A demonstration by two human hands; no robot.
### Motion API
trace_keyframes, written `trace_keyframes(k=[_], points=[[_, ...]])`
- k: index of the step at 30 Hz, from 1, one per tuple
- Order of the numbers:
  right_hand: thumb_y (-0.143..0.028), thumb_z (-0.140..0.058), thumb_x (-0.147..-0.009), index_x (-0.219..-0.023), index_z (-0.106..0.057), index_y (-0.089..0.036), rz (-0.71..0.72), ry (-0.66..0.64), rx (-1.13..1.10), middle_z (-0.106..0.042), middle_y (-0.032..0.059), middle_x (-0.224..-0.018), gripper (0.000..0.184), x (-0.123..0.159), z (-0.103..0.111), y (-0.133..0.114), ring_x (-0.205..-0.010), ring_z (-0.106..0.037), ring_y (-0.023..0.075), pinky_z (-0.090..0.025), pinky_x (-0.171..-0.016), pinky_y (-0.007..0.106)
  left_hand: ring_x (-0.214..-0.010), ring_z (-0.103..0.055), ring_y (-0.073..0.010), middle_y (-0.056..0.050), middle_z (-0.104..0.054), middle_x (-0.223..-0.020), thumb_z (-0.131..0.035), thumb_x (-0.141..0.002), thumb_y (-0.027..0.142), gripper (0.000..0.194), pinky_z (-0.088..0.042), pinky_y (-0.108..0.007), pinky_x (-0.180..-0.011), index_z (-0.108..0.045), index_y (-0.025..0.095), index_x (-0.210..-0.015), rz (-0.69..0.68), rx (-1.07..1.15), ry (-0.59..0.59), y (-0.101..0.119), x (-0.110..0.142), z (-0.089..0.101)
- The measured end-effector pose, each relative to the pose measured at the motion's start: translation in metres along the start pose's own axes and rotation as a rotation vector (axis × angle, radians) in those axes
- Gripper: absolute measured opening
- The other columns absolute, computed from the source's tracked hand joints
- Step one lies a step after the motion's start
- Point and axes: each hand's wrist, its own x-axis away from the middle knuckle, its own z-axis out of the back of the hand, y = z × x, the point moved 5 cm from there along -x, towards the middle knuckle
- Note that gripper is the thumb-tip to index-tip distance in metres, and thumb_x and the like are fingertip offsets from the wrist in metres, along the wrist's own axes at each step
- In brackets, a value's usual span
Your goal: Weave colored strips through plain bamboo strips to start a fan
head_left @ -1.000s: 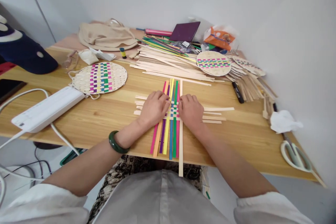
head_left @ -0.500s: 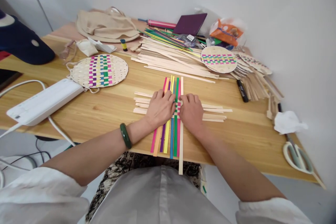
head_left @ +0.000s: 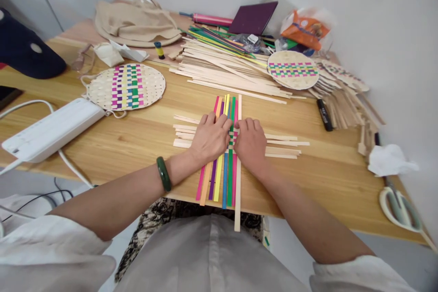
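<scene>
Coloured strips in pink, orange, purple, yellow, blue and green run lengthwise, woven through plain crosswise strips. My left hand presses on the weave with its fingers curled over it, a green bangle on the wrist. My right hand, fingers bent, grips the edge of the weave at a long plain strip. That strip lies right of the coloured ones and reaches past the table's front edge. The two hands are close together, with a small checkered patch showing between them. My fingertips are partly hidden.
A finished woven fan and a white power strip lie left. Behind are a pile of plain strips, a second woven fan and a beige hat. A black marker and scissors lie right.
The view has shifted slightly, so side objects sit farther outward. Both hands stay on the weave, my right hand still at the long plain strip, with hardly any movement.
</scene>
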Motion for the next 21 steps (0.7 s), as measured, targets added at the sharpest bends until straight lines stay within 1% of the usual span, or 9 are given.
trace_keyframes(k=[7, 15, 18, 20, 21], points=[[-0.004, -0.047, -0.079, -0.095, -0.059, -0.016, 0.004, -0.019, 0.003, -0.061, 0.0114, -0.096, 0.024, -0.001, -0.002, 0.0, -0.093, -0.045, 0.0267, -0.036, -0.082, 0.036, -0.099, -0.05, -0.0344, -0.013, -0.062, -0.106, -0.045, -0.092, 0.023, 0.021, -0.038, -0.047, -0.082, -0.059, 0.017, -0.105, 0.02, -0.004, -0.025, 0.0, -0.001, -0.001], [-0.005, -0.046, -0.082, -0.097, -0.061, -0.015, 0.005, 0.001, 0.002, -0.06, 0.0118, -0.096, 0.023, 0.001, -0.001, -0.001, -0.092, -0.045, 0.027, -0.036, -0.083, 0.036, -0.1, -0.052, -0.0339, -0.013, -0.063, -0.105, -0.046, -0.091, 0.024, 0.021, -0.041, -0.047, -0.085, -0.061, 0.017, -0.105, 0.034, 0.024, -0.013, 0.001, 0.0, 0.001], [-0.004, -0.045, -0.082, -0.098, -0.062, -0.014, 0.008, 0.016, -0.025, -0.06, 0.012, -0.096, 0.026, 0.002, 0.0, 0.0, -0.091, -0.045, 0.0261, -0.037, -0.083, 0.036, -0.101, -0.054, -0.0304, -0.012, -0.063, -0.107, -0.04, -0.092, 0.019, 0.028, -0.043, -0.045, -0.092, -0.06, 0.014, -0.112, 0.081, 0.168, 0.023, -0.009, 0.001, 0.007], [-0.002, -0.046, -0.079, -0.099, -0.062, -0.014, 0.01, 0.027, -0.038, -0.06, 0.0121, -0.096, 0.028, 0.003, 0.001, 0.0, -0.092, -0.045, 0.0259, -0.038, -0.083, 0.035, -0.105, -0.055, -0.026, -0.013, -0.061, -0.111, -0.035, -0.091, 0.012, 0.035, -0.044, -0.04, -0.097, -0.057, 0.012, -0.118, 0.133, 0.316, 0.095, -0.021, 0.004, 0.016], [-0.001, -0.047, -0.078, -0.099, -0.062, -0.014, 0.009, 0.03, -0.043, -0.06, 0.0121, -0.097, 0.029, 0.003, 0.0, 0.001, -0.092, -0.045, 0.0259, -0.038, -0.083, 0.035, -0.106, -0.055, -0.024, -0.013, -0.06, -0.112, -0.034, -0.09, 0.01, 0.037, -0.045, -0.038, -0.098, -0.057, 0.011, -0.118, 0.162, 0.378, 0.132, -0.029, 0.007, 0.02]])
